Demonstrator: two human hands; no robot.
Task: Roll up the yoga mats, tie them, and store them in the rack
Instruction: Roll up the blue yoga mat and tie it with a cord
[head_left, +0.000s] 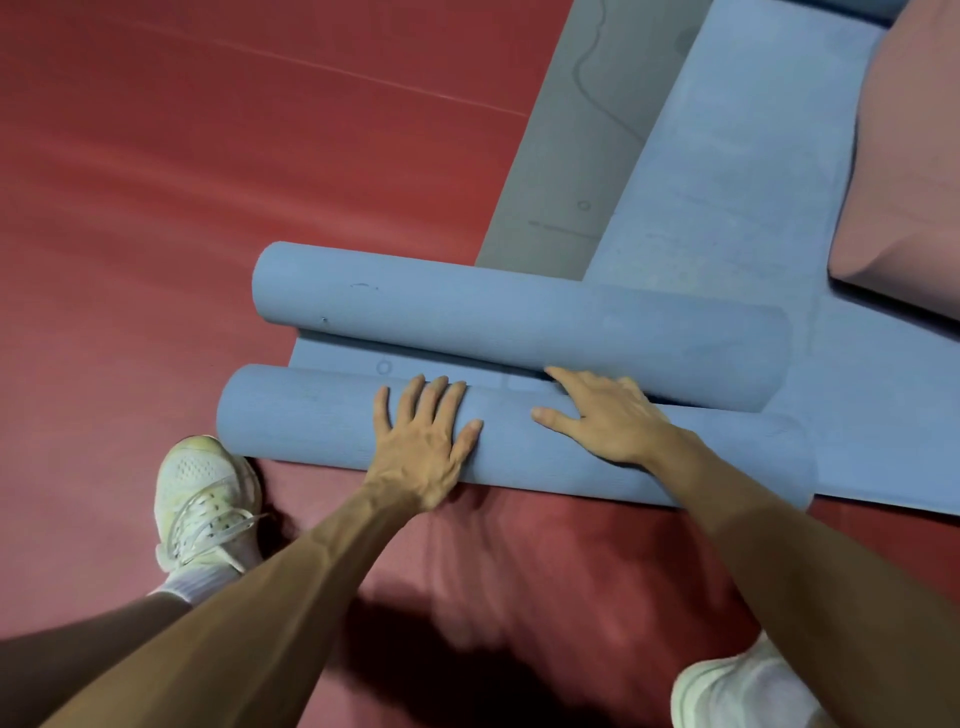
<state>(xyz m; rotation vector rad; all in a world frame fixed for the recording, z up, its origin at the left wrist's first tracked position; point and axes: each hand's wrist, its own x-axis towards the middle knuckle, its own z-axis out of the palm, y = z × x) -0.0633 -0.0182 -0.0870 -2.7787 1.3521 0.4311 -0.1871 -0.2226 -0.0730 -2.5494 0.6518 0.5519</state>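
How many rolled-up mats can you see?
2. The near roll lies under the left hand and right hand; the far roll lies just beyond it. Others may be out of view.

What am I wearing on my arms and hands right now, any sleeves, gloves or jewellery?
No sleeves show: the left forearm and right forearm are bare to the frame's edge. The left hand and right hand wear no gloves, and no ring, watch or bracelet is visible.

A red floor (156, 208) spreads all round a white laced sneaker (208, 499). A white sock (179, 587) rises from that sneaker. A second white sneaker (737, 691) stands well to its lower right, and a pink cushion (904, 171) lies far to its upper right.
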